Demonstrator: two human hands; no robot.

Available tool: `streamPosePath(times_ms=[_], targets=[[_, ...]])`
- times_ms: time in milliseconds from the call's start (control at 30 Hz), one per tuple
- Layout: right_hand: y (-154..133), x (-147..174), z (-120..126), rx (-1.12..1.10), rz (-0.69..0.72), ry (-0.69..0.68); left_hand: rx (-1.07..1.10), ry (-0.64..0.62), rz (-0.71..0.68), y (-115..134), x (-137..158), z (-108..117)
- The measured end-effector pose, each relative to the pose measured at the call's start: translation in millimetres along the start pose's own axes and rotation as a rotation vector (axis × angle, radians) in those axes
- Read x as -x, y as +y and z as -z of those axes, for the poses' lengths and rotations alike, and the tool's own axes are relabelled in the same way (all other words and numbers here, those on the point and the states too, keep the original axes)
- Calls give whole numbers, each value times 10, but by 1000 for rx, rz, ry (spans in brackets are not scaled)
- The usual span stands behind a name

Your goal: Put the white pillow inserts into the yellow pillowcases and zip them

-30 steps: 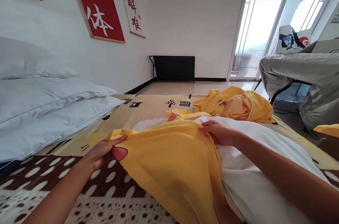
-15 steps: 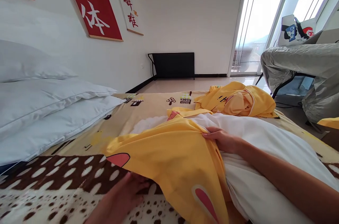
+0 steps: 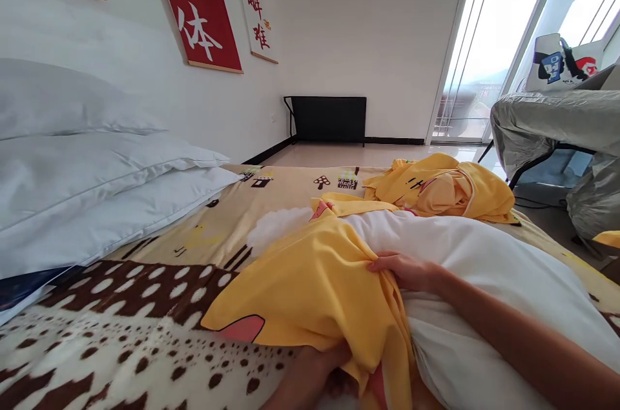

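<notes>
A yellow pillowcase [image 3: 295, 274] with pink patches is draped over the near left end of a plump white pillow [image 3: 465, 248]. My right hand [image 3: 404, 270] is closed on a fold of the pillowcase, its wrist and forearm lying across the pillow. Low in the view, my left hand [image 3: 317, 365] is tucked at the pillowcase's lower edge with its fingers curled. The cloth bunches beside it and covers part of the fingers. Behind the pillow lies a crumpled yellow cloth [image 3: 440, 187] with a paler inner side.
White pillows [image 3: 111, 190] are stacked against the wall on the left. A beige patterned sheet [image 3: 285, 187] and a brown-and-white spotted blanket [image 3: 145, 332] cover the bed. At the right stands a table with a silvery cover [image 3: 552, 116], holding a printed bag [image 3: 547, 64].
My left hand has moved right and under the pillowcase's edge, closing on the cloth. The pillowcase's lower part has bunched up. My right hand keeps its hold, and the view has shifted slightly left.
</notes>
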State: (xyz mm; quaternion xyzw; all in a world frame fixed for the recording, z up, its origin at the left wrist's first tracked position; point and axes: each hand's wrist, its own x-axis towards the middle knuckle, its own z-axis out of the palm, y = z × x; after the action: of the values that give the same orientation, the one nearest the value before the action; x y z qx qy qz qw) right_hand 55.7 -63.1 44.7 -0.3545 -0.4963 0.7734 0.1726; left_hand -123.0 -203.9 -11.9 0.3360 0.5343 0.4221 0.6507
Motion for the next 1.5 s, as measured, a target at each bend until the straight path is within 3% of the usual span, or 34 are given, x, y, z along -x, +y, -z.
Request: streamPosePath(times_ms=[167,267,400,467,567,667,800,933,1067,1200,1267,1333,1433,1500], targets=[[-70,111,-71,143,1,-172,284,138,43,116,130,183],[-114,153,-146,407,35,-298,439,332,7,252,106,302],[-77,135,-192,680,83,-320,416,419,-10,430,-64,366],[-53,148,-184,568,138,-286,377,471,-97,564,-154,400],[-57,250,-173,161,256,-117,361,608,-252,814,-274,505],[-87,428,-208,-61,228,-4,385,669,-343,1039,-383,648],[-133,650,-341,2,108,-133,426,691,-393,1229,-483,864],[-201,637,-467,158,250,-299,381,667,-353,1194,-569,1153],[-170,328,-503,55,339,-216,338,711,-233,964,-612,1369],[-25,58,-512,34,287,25,346,635,-213,827,-396,1246],[10,46,-512,91,242,21,355,527,-185,784,-206,1062],[-8,109,-527,204,225,-76,377,401,-115,720,-38,860],[-99,267,-634,672,194,-152,418,299,-45,624,58,633],[-158,369,-766,1055,217,-116,427,337,-72,632,9,559]])
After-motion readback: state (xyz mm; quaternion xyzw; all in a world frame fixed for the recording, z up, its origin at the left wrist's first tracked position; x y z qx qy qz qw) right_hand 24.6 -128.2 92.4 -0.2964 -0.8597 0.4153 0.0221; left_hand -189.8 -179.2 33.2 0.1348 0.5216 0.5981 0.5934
